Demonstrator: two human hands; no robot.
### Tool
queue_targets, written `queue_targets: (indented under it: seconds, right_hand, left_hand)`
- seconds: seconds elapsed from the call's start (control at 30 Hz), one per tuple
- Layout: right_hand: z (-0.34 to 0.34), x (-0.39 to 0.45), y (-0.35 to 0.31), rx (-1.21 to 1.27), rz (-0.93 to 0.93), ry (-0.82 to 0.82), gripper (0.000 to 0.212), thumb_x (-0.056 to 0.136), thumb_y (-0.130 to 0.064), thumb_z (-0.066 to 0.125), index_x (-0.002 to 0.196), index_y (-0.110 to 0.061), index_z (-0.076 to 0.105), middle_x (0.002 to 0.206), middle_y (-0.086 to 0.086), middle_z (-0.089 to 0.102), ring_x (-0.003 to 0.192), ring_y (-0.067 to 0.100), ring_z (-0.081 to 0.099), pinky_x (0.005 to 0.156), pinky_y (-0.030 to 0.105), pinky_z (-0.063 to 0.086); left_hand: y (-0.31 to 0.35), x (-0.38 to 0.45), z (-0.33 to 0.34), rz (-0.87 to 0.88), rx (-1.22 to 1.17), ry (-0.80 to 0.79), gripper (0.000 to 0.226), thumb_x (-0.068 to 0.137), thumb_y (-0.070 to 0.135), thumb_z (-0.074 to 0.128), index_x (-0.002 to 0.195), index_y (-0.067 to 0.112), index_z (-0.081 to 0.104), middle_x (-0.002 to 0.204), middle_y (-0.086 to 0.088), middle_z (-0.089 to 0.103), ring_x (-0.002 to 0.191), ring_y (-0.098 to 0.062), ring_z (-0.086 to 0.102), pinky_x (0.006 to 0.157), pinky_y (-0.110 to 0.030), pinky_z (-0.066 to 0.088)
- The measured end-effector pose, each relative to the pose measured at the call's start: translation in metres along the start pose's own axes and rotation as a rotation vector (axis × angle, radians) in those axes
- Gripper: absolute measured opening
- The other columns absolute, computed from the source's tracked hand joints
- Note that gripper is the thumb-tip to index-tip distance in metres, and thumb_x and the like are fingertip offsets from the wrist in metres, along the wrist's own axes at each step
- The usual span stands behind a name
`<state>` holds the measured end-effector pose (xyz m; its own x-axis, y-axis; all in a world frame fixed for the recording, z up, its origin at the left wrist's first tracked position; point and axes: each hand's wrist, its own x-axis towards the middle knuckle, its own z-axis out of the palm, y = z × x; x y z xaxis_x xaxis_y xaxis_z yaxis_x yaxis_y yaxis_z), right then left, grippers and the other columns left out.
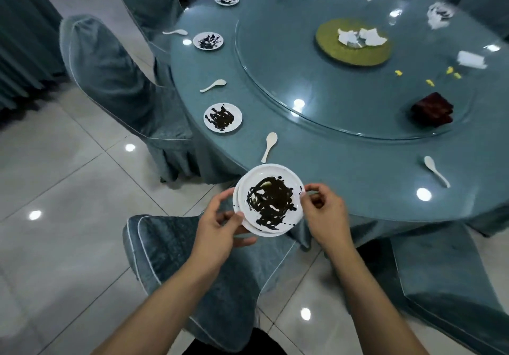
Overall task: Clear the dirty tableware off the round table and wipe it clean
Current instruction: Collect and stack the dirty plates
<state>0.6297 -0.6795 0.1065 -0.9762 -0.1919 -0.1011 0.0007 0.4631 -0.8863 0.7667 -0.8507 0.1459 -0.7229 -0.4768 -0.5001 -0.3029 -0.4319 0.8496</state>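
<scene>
A small stack of white plates [268, 178], the top one smeared with dark sauce, is held just off the near edge of the round table [344, 156]. My left hand [220, 228] grips the stack from below and the left, thumb on its rim. My right hand [325, 211] pinches the right rim with its fingertips. More sauce-smeared plates lie along the table's left edge, the nearest plate [222, 117] then another plate [208, 40]. White spoons lie between them, one spoon [269, 146] near the stack and one spoon [436, 171] to the right.
A glass turntable [275, 79] carries a green mat [330, 49] with crumpled tissue, yellow scraps, a white napkin [471, 59] and a dark red box [432, 109]. Covered chairs stand close: one chair [115, 79] at the left, one chair [192, 272] right below my hands.
</scene>
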Motion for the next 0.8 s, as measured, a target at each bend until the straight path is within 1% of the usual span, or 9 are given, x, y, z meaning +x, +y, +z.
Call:
queue_targets:
  seconds: [0.07,0.23,0.3,0.37,0.43,0.5,0.6,0.7,0.8]
  right_hand:
    - [0.006,-0.006,-0.004,0.034,0.001,-0.025,0.012,0.092,-0.023,0.067,0.101,-0.032,0.070,0.079,-0.008,0.072,0.073,0.007,0.068,0.073,0.031,0.056]
    - [0.030,-0.017,-0.011,0.076,-0.007,-0.112,0.018,0.092,-0.019,0.068,0.106,-0.030,0.072,0.082,-0.009,0.075,0.078,0.009,0.071,0.080,0.041,0.060]
    - [0.042,-0.020,-0.019,0.052,-0.032,-0.135,0.019,0.091,-0.019,0.069,0.105,-0.032,0.072,0.082,-0.010,0.074,0.078,0.008,0.070,0.080,0.041,0.059]
    - [0.054,-0.024,-0.031,0.008,-0.071,-0.145,0.020,0.091,-0.020,0.068,0.105,-0.033,0.071,0.084,-0.013,0.073,0.079,0.003,0.068,0.081,0.035,0.058]
    - [0.064,-0.027,-0.045,-0.070,-0.140,-0.141,0.020,0.093,-0.024,0.065,0.110,-0.032,0.070,0.091,-0.013,0.073,0.081,0.001,0.066,0.082,0.029,0.056]
    - [0.077,-0.026,-0.057,-0.197,-0.250,-0.126,0.026,0.094,-0.025,0.062,0.119,-0.027,0.068,0.104,-0.009,0.072,0.090,0.006,0.064,0.088,0.028,0.052]
    - [0.103,-0.018,-0.066,-0.469,-0.411,-0.062,0.033,0.093,-0.022,0.060,0.125,-0.022,0.064,0.115,0.000,0.067,0.103,0.022,0.062,0.094,0.040,0.049]
    - [0.138,-0.012,-0.079,-0.678,-0.460,0.022,0.037,0.088,-0.022,0.063,0.125,-0.023,0.062,0.118,0.001,0.063,0.104,0.027,0.060,0.089,0.043,0.047]
    - [0.181,-0.009,-0.099,-0.781,-0.442,0.077,0.039,0.087,-0.025,0.064,0.126,-0.025,0.060,0.121,0.000,0.062,0.105,0.027,0.058,0.092,0.043,0.044]
  left_hand:
    - [0.001,-0.005,-0.005,-0.008,-0.006,0.007,0.042,0.099,0.001,0.059,0.129,0.031,0.061,0.113,-0.020,0.070,0.090,-0.032,0.076,0.070,-0.048,0.063]
    - [0.008,-0.014,-0.026,-0.016,-0.013,0.047,0.041,0.099,0.001,0.058,0.127,0.031,0.061,0.114,-0.021,0.069,0.093,-0.039,0.074,0.068,-0.049,0.064]
    - [0.014,-0.016,-0.037,-0.001,0.011,0.067,0.044,0.097,0.001,0.061,0.127,0.032,0.060,0.112,-0.017,0.070,0.091,-0.034,0.075,0.068,-0.047,0.064]
    - [0.020,-0.017,-0.050,0.022,0.026,0.099,0.049,0.094,-0.003,0.063,0.128,0.032,0.059,0.110,-0.014,0.070,0.088,-0.028,0.076,0.067,-0.046,0.064]
    - [0.029,-0.014,-0.065,0.044,0.012,0.124,0.049,0.093,-0.005,0.064,0.124,0.032,0.061,0.108,-0.013,0.071,0.086,-0.027,0.076,0.064,-0.043,0.064]
    - [0.038,-0.008,-0.081,0.058,0.007,0.149,0.048,0.093,-0.005,0.064,0.124,0.032,0.062,0.108,-0.013,0.070,0.085,-0.027,0.077,0.061,-0.041,0.063]
    - [0.049,0.008,-0.115,0.062,0.019,0.153,0.050,0.093,-0.006,0.063,0.128,0.030,0.061,0.108,-0.015,0.071,0.083,-0.027,0.077,0.061,-0.042,0.063]
    - [0.068,0.027,-0.157,0.063,0.021,0.097,0.051,0.094,-0.007,0.061,0.129,0.030,0.059,0.108,-0.018,0.071,0.080,-0.029,0.077,0.062,-0.042,0.064]
    - [0.092,0.055,-0.204,0.064,0.059,0.043,0.051,0.094,-0.005,0.062,0.126,0.035,0.061,0.110,-0.017,0.071,0.083,-0.029,0.076,0.064,-0.042,0.063]
